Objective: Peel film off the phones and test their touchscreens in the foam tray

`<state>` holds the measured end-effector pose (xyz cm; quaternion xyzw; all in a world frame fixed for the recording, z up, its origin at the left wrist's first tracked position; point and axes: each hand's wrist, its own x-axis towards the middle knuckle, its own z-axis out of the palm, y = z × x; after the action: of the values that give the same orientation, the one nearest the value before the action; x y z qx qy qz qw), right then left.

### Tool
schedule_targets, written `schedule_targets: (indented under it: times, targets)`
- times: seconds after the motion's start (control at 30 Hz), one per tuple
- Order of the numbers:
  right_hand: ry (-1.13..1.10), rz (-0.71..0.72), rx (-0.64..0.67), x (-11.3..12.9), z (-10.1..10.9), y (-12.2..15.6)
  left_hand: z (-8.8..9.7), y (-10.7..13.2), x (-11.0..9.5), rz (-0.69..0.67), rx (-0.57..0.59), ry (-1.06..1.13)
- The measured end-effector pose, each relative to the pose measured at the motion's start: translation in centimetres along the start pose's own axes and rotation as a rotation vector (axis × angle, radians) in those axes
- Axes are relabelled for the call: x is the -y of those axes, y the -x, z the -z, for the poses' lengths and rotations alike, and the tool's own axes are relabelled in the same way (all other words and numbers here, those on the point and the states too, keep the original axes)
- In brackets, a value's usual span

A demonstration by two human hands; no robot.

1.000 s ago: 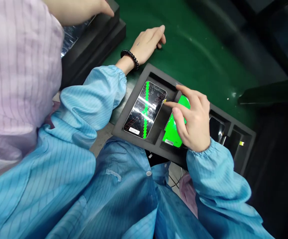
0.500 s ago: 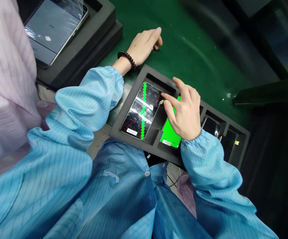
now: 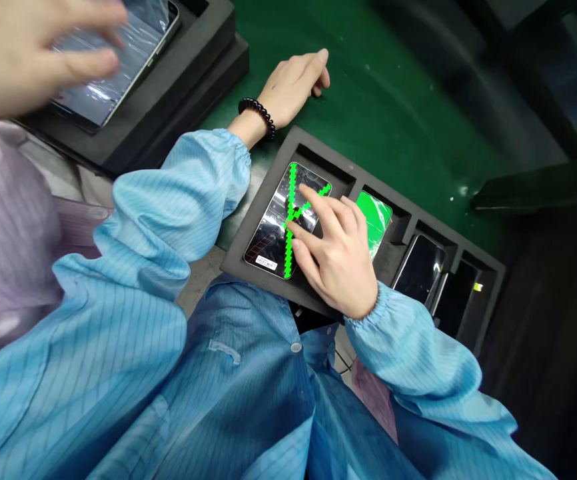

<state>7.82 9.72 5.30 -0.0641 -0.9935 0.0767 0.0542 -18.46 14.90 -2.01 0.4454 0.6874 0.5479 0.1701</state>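
My right hand [image 3: 338,257] lies over the left slot of a black foam tray [image 3: 318,143], fingers stretched out. Its fingertips touch the screen of a phone [image 3: 271,237] that shows green zigzag lines. It grips nothing. In the slot to the right lies a phone with a full green screen [image 3: 377,220], and beside that a phone with a dark screen [image 3: 418,270]. My left hand [image 3: 293,83], with a black bead bracelet at the wrist, rests palm down on the green mat [image 3: 393,100] beyond the tray, fingers loose and holding nothing.
A co-worker in a pink sleeve stands at my left; that person's blurred hand [image 3: 28,60] hovers over a film-covered phone [image 3: 138,40] in another stacked black foam tray [image 3: 193,73]. A dark machine edge [image 3: 538,180] borders the mat at right.
My right hand moved left from the green-screen phone onto the zigzag phone, where a second diagonal green line now shows. The co-worker's hand came back over the far phone. My left hand stayed put.
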Motion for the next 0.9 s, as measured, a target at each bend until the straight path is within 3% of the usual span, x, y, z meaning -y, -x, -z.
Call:
schedule_targets:
  times: [0.27,0.57,0.73,0.9]
  targets:
    - [-0.076,0.198,0.031,4.0,-0.5,0.4,0.0,0.0,-0.1,0.005,0.001,0.000]
    - [-0.130,0.190,0.028,4.1,-1.0,0.2,-0.1,-0.3,0.1,0.013,0.008,-0.011]
    - [-0.113,0.187,-0.100,2.2,1.2,0.3,0.0,-0.2,0.1,0.002,0.006,-0.014]
    - [-0.024,-0.092,-0.281,-2.4,4.6,2.7,0.0,0.0,0.0,-0.008,0.014,-0.014]
